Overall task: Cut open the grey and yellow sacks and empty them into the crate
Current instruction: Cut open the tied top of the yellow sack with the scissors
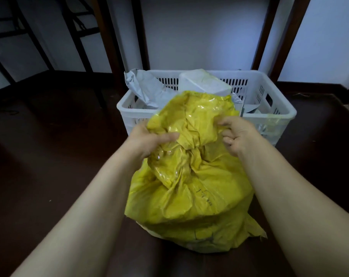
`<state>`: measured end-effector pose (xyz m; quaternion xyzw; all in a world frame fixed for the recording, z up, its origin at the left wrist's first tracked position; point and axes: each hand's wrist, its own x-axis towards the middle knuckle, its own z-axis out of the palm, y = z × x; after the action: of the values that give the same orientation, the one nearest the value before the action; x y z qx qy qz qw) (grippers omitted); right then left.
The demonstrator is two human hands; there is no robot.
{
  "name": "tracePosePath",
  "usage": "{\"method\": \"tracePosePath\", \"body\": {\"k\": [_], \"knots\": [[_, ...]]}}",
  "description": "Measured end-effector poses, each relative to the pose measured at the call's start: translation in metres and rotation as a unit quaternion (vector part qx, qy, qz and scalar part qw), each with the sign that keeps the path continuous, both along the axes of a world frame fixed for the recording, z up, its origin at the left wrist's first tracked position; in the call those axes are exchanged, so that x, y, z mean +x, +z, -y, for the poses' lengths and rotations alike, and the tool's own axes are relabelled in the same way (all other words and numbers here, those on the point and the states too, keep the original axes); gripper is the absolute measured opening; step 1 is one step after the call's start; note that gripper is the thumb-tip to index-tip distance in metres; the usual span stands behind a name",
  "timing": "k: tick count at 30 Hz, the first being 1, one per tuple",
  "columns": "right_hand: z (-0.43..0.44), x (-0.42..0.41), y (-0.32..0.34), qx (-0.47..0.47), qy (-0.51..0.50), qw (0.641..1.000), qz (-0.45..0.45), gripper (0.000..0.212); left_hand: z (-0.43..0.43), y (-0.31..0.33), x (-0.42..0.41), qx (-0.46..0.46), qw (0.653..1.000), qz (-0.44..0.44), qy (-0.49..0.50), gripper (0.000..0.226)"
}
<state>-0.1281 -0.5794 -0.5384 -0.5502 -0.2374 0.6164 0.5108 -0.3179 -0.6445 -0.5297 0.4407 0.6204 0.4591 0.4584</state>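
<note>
In front of the crate [269, 114]: I see the yellow sack [189, 186] on the dark floor [49, 156].
Left grip [149, 138]: curled round its bunched top.
Right grip [237, 134]: pinching the top's other side.
Crate: crumpled grey sack [143, 86] inside.

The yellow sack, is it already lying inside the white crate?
No, the yellow sack sits on the dark floor in front of the crate.
</note>
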Motion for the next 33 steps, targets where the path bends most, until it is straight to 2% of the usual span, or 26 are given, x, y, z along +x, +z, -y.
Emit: {"method": "tracePosePath", "body": {"k": [1, 2, 3, 5, 6, 7, 8, 10, 11, 13, 14, 16, 17, 18, 20, 22, 24, 26, 29, 31, 33], "knots": [[-0.001, 0.007, 0.005, 0.011, -0.032, 0.999, 0.027, 0.020, -0.001, -0.003, 0.010, 0.044, 0.998, -0.037, -0.002, 0.048], [-0.002, 0.016, 0.011, 0.034, -0.079, 0.994, 0.065, 0.018, -0.004, -0.004, 0.020, 0.096, 0.989, -0.114, -0.002, 0.040], [-0.003, 0.025, 0.019, 0.070, -0.127, 0.984, 0.108, 0.019, -0.006, -0.003, 0.032, 0.148, 0.963, -0.224, -0.010, 0.042], [-0.002, 0.039, 0.035, 0.161, -0.151, 0.959, 0.176, 0.020, -0.004, -0.001, 0.064, 0.201, 0.864, -0.457, -0.062, 0.048], [0.001, 0.042, 0.043, 0.195, -0.120, 0.954, 0.195, 0.019, -0.001, -0.004, 0.083, 0.197, 0.816, -0.535, -0.090, 0.048], [0.004, 0.042, 0.050, 0.217, -0.067, 0.950, 0.215, 0.018, 0.004, -0.009, 0.103, 0.177, 0.776, -0.590, -0.137, 0.047], [0.008, 0.040, 0.054, 0.221, 0.000, 0.945, 0.241, 0.016, 0.010, -0.012, 0.124, 0.136, 0.754, -0.609, -0.204, 0.047], [0.014, 0.035, 0.050, 0.177, 0.124, 0.924, 0.316, 0.013, 0.024, -0.015, 0.151, 0.021, 0.760, -0.544, -0.356, 0.056], [0.016, 0.034, 0.043, 0.142, 0.166, 0.909, 0.355, 0.019, 0.027, -0.015, 0.154, -0.035, 0.762, -0.493, -0.419, 0.058], [0.017, 0.035, 0.023, 0.084, 0.223, 0.877, 0.417, 0.032, 0.028, -0.012, 0.142, -0.095, 0.779, -0.400, -0.474, 0.048], [0.017, 0.036, 0.014, 0.064, 0.243, 0.863, 0.438, 0.036, 0.025, -0.010, 0.129, -0.097, 0.814, -0.339, -0.461, 0.038], [0.016, 0.040, 0.001, 0.043, 0.286, 0.842, 0.456, 0.037, 0.019, -0.005, 0.098, -0.081, 0.923, -0.177, -0.332, 0.012], [0.015, 0.041, -0.002, 0.040, 0.305, 0.830, 0.465, 0.036, 0.013, -0.005, 0.083, -0.053, 0.960, -0.145, -0.235, 0.007], [0.014, 0.041, -0.004, 0.040, 0.313, 0.822, 0.474, 0.034, 0.007, -0.008, 0.069, -0.020, 0.977, -0.154, -0.145, 0.009], [0.011, 0.043, -0.009, 0.035, 0.297, 0.829, 0.473, 0.033, -0.003, -0.015, 0.053, 0.005, 0.980, -0.189, -0.058, 0.007], [0.009, 0.043, -0.013, 0.022, 0.274, 0.859, 0.433, 0.037, -0.006, -0.025, 0.055, -0.011, 0.971, -0.221, -0.088, 0.033], [0.007, 0.041, -0.016, 0.004, 0.260, 0.880, 0.397, 0.043, -0.007, -0.038, 0.064, 0.007, 0.939, -0.322, -0.121, 0.050], [0.008, 0.042, -0.016, -0.009, 0.252, 0.901, 0.354, 0.045, -0.007, -0.045, 0.075, 0.070, 0.906, -0.395, -0.138, 0.042], [0.014, 0.044, -0.015, -0.004, 0.235, 0.932, 0.276, 0.045, -0.005, -0.048, 0.086, 0.144, 0.883, -0.430, -0.124, 0.018], [0.019, 0.045, -0.015, 0.009, 0.209, 0.953, 0.218, 0.053, -0.002, -0.045, 0.087, 0.158, 0.887, -0.424, -0.093, 0.020], [0.026, 0.044, -0.015, 0.029, 0.207, 0.962, 0.174, 0.048, 0.000, -0.037, 0.083, 0.144, 0.892, -0.424, -0.056, 0.031]]}}
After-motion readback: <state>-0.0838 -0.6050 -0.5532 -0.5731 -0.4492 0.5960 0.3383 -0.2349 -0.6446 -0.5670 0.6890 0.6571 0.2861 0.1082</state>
